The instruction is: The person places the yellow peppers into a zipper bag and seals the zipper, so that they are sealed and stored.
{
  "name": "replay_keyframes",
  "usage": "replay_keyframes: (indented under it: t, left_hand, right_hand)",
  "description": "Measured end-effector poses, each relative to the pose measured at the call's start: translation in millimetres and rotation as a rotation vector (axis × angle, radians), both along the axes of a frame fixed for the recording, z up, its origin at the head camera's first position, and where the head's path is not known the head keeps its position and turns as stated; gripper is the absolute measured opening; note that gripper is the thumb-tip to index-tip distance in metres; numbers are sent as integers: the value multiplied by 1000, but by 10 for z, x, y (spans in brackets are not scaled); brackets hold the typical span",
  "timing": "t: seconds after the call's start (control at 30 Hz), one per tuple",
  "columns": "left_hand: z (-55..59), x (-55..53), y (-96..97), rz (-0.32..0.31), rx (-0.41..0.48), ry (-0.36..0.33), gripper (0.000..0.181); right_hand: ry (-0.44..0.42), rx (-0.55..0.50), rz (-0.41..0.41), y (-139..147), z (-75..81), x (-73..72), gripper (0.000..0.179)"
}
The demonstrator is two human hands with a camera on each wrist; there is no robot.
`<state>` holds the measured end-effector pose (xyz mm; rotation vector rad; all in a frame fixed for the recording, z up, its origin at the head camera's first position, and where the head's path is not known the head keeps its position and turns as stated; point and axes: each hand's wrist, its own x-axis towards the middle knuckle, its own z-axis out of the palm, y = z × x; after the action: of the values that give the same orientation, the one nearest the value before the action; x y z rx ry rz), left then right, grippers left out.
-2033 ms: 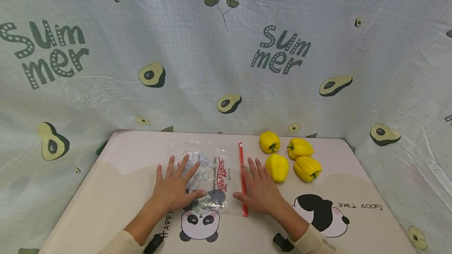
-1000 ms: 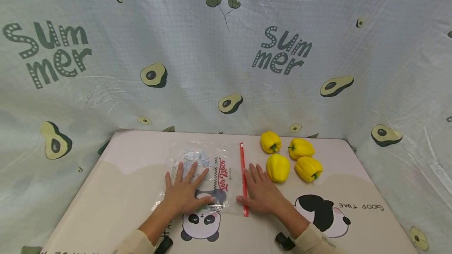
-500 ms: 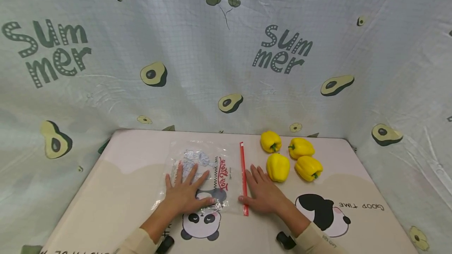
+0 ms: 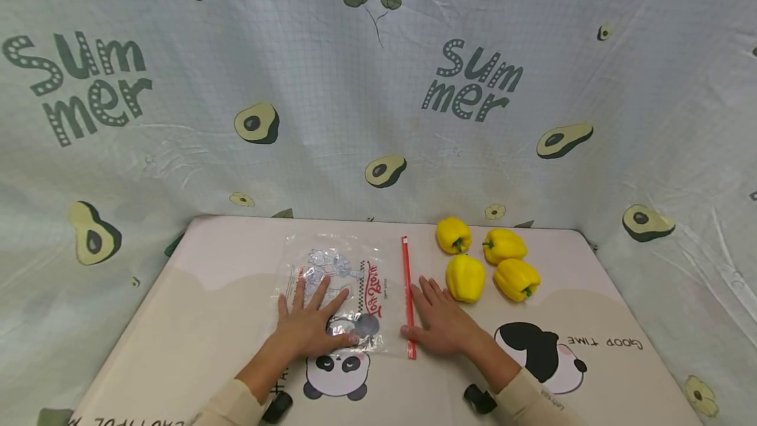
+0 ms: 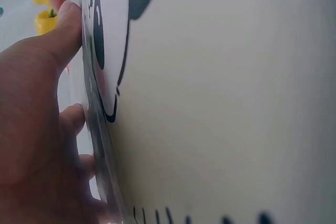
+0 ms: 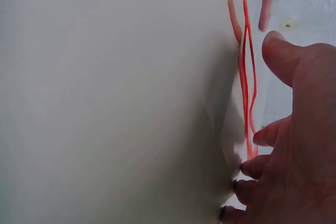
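Note:
A clear plastic zip bag [image 4: 387, 294] with red and blue print lies flat on the table, its red-edged strip [image 4: 407, 281] toward the right. My left hand [image 4: 310, 331] rests on the bag's lower left part with fingers spread. In the left wrist view its thumb [image 5: 68, 24] and fingertips touch the plastic. My right hand [image 4: 443, 321] lies with straight fingers along the red strip, the thumb reaching over its lower end. The right wrist view shows the red edge [image 6: 245, 77] just beyond the fingertips. Neither hand grips anything.
Several yellow bell peppers [image 4: 465, 279] sit behind and right of the right hand, the nearest close to its fingertips. The pale table mat [image 4: 225, 307] carries printed pandas and lettering. A curtain [image 4: 331, 84] with avocado prints hangs behind the table's back edge.
Over two seconds my left hand has shifted right and toward me across the bag, then stayed put. My right hand has slid slightly right and toward me. The peppers stay in place.

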<state>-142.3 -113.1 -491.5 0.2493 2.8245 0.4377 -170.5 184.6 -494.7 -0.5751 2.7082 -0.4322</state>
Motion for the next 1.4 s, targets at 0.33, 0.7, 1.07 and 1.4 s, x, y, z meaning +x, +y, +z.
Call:
replay_keyframes:
  t: [0.33, 0.7, 1.07, 1.4]
  left_hand:
    - [34, -11, -4, -15, 4, -23, 98]
    - [70, -34, 7, -8, 19, -49, 99]
    - [53, -33, 9, -9, 11, -58, 101]
    - [103, -68, 52, 0, -37, -35, 103]
  right_hand:
    - [-58, -44, 17, 43, 41, -13, 89]
    - [-107, -80, 25, 115, 48, -35, 74]
    - [-63, -27, 3, 51, 40, -16, 70]
    - [10, 78, -27, -42, 10, -54, 75]
